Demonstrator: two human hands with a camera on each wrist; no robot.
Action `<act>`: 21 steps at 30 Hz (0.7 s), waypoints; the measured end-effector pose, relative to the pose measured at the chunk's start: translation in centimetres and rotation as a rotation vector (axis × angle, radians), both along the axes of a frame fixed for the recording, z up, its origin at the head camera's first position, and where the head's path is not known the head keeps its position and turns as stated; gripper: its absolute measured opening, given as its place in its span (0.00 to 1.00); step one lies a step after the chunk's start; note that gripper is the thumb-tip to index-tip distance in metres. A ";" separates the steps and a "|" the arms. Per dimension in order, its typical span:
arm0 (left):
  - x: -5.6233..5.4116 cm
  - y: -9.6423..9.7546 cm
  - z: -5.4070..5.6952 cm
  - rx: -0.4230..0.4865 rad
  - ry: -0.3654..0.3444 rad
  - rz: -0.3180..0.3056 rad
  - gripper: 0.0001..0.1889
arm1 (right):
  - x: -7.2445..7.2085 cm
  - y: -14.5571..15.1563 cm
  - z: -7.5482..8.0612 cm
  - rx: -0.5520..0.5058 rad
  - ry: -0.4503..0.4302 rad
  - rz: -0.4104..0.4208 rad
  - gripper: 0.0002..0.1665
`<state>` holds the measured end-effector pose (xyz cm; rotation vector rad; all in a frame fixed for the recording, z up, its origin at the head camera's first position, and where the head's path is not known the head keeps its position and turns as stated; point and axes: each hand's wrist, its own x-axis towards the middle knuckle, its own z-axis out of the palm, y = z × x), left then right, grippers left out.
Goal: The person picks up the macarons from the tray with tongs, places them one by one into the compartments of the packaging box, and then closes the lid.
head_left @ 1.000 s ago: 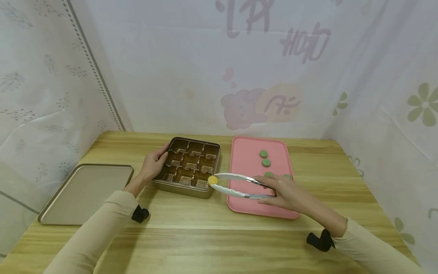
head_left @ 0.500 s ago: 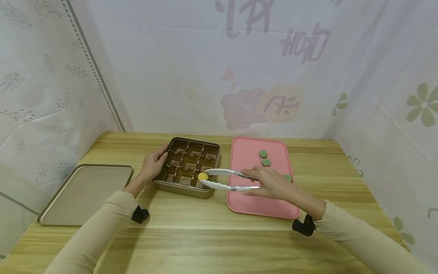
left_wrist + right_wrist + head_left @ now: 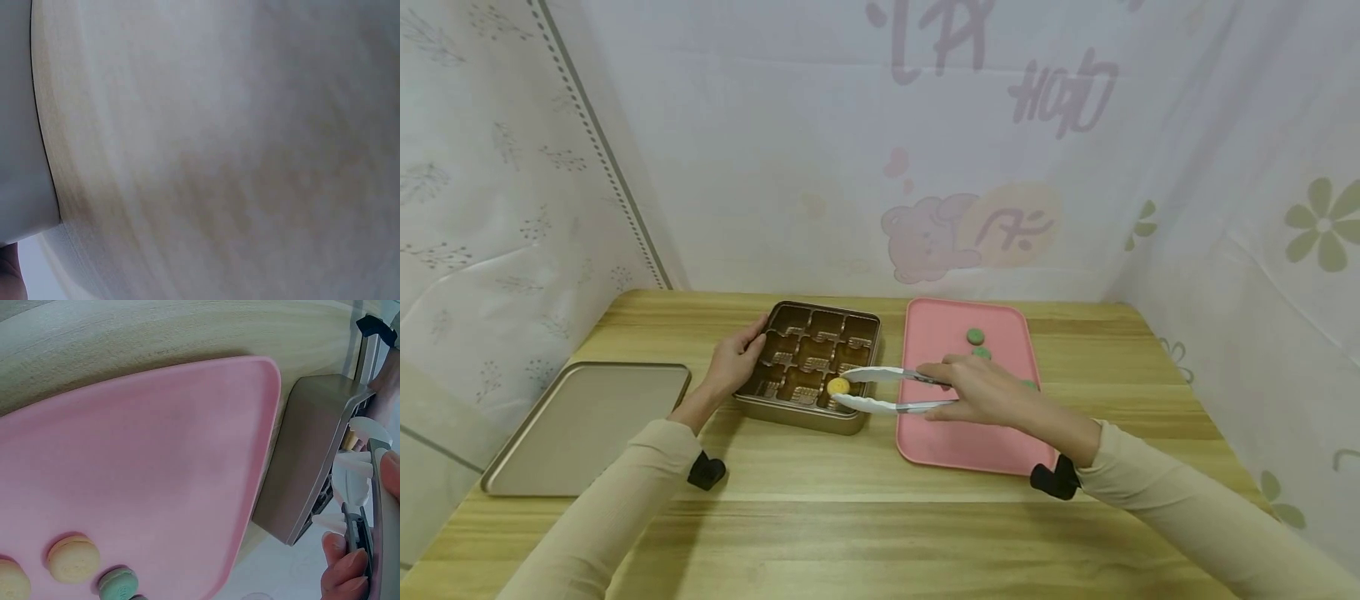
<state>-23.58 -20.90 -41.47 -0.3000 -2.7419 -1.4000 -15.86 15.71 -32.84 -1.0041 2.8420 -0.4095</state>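
Note:
My right hand (image 3: 981,392) grips a pair of tongs (image 3: 880,406) with white scalloped tips. Between the tips is a yellow macaron (image 3: 838,387), over the near right compartment of a gold-brown tin (image 3: 797,414) with a divided insert. On the tin's left wall, my left hand (image 3: 735,360) holds it, thumb near the rim. In the right wrist view the tongs' white tips (image 3: 353,481) overlap the tin's opening, and the macaron mostly hides behind them. The left wrist view shows mainly blurred tabletop and a bit of the hand (image 3: 11,275).
Right of the tin lies a pink tray (image 3: 925,446) with green macarons (image 3: 975,336). Its right wrist view also shows cream-yellow macarons (image 3: 74,559) and a green one (image 3: 119,584). A shallow gold lid (image 3: 595,425) lies at the left. Patterned cloth (image 3: 760,167) stands behind the table.
My right hand has carried the tongs and yellow macaron leftward, from beside the tin's right front corner to over its near right compartment. The left hand has stayed on the tin.

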 end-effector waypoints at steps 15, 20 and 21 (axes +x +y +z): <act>0.0 -0.2 -0.2 -0.009 -0.002 0.005 0.24 | 0.4 0.4 -1.0 -0.045 -0.023 -0.026 0.37; 0.0 -0.3 -0.3 -0.012 -0.001 0.005 0.24 | 1.4 2.6 -1.8 -0.119 -0.017 -0.038 0.35; 0.0 -0.3 -0.2 -0.015 0.000 0.005 0.24 | 1.7 3.3 -2.0 -0.137 -0.012 -0.048 0.35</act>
